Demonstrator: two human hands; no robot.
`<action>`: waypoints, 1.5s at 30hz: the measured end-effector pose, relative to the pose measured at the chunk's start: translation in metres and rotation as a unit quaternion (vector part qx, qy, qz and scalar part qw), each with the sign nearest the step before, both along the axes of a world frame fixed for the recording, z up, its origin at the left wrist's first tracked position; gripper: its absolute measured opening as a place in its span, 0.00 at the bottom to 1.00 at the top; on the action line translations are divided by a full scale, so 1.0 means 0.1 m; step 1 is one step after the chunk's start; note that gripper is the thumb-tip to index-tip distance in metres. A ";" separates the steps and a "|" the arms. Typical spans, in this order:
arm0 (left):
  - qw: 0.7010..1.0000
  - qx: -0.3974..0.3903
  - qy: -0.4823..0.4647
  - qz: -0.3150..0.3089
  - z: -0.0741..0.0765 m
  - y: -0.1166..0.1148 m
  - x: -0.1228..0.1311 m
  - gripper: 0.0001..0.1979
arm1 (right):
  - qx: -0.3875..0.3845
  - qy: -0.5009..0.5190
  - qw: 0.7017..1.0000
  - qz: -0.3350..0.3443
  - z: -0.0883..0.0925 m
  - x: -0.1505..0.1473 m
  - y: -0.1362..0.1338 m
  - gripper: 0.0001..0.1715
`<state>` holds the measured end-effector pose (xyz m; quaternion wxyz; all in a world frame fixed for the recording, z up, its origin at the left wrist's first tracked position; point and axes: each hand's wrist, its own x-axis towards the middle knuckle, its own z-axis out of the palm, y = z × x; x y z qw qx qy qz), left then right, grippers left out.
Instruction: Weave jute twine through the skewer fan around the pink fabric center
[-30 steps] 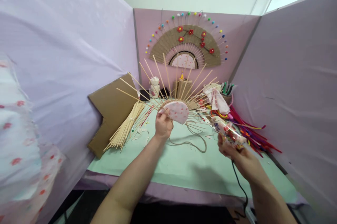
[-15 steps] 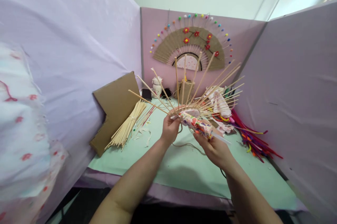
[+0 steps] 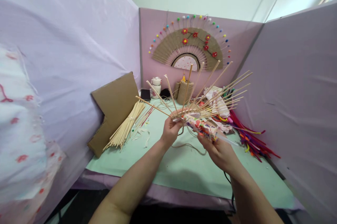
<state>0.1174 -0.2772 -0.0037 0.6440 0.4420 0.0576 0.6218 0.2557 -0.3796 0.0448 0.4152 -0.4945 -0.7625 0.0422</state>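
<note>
In the middle of the head view, my left hand pinches the left end of a small half-round fan base. Thin wooden sticks spread upward and to the right from its curved edge. My right hand is wrapped around a glue gun covered in floral cloth. A clear glue stick pokes out of its back, and a small orange light glows near my fingers. The gun's front end lies at the fan base near my left fingers; its tip is hard to make out. Brown cord hangs below the base.
A bundle of sticks and bent cardboard lie at left. Behind stand a white jar and a twine spool. Coloured pipe cleaners and cloth pieces are at right. A decorated fan hangs on the back panel.
The fan base and its sticks have tilted and shifted slightly to the right. My right hand and the glue gun have moved a little right and down.
</note>
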 end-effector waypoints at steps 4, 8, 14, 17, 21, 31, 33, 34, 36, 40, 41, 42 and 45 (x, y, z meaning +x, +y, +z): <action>1.000 -0.011 0.003 -0.006 0.02 -0.01 -0.01 0.19 | -0.009 -0.004 1.000 0.002 -0.01 0.00 0.01 0.16; 1.000 0.008 0.025 -0.002 0.03 -0.01 -0.02 0.21 | -0.006 -0.002 1.000 0.004 0.00 -0.02 0.01 0.16; 0.999 0.017 0.032 0.013 0.00 0.02 -0.01 0.20 | -0.004 0.004 1.000 0.004 -0.01 -0.02 0.02 0.17; 1.000 0.000 0.015 0.007 -0.01 0.02 0.00 0.20 | -0.006 0.001 1.000 0.003 -0.01 -0.02 0.03 0.17; 1.000 0.008 0.011 0.011 -0.02 0.03 0.00 0.19 | -0.004 0.000 1.000 0.001 -0.01 -0.03 0.03 0.18; 0.998 0.033 0.049 0.027 0.00 0.01 -0.02 0.20 | -0.009 0.005 1.000 0.000 -0.02 -0.02 0.03 0.18; 0.998 0.033 0.046 0.026 0.00 0.01 -0.01 0.20 | -0.011 0.008 1.000 -0.002 -0.03 -0.01 0.03 0.18; 0.998 0.036 0.044 0.027 0.01 0.01 -0.01 0.20 | -0.011 0.008 1.000 -0.003 -0.03 -0.01 0.03 0.18; 0.998 0.040 0.045 0.027 0.01 0.00 -0.01 0.20 | -0.012 0.009 1.000 -0.003 -0.03 -0.01 0.02 0.17; 0.998 0.027 0.045 0.019 0.01 0.00 -0.01 0.20 | -0.016 0.010 1.000 -0.003 -0.03 -0.02 0.02 0.19; 0.999 0.026 0.042 0.018 0.00 0.01 -0.01 0.20 | -0.017 0.011 1.000 -0.004 -0.02 -0.02 0.01 0.20; 0.999 0.029 0.042 0.018 -0.01 0.02 -0.01 0.20 | -0.020 0.013 1.000 -0.007 -0.02 -0.03 0.01 0.21; 0.997 0.060 0.050 0.025 -0.04 0.05 -0.01 0.20 | -0.028 0.023 0.999 -0.018 -0.01 -0.03 0.00 0.23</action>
